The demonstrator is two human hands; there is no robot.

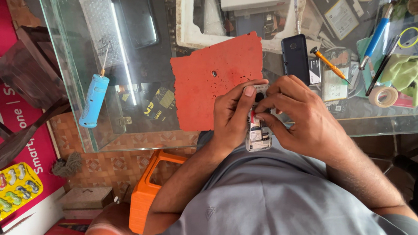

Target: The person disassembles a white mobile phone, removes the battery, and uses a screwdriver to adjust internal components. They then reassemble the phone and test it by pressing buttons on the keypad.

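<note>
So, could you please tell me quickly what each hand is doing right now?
Left hand: closed around the opened phone, gripping its side.
Right hand: fingertips pinched on the phone's insides.

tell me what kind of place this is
Probably a small phone repair stall. Both hands work on an opened phone over a glass counter, with a screwdriver, tape roll and another black phone lying about.

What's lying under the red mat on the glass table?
The ragged red mat rests on the glass tabletop; yellow-and-black items show through the glass beside it. Anything directly beneath the mat is covered.
</note>
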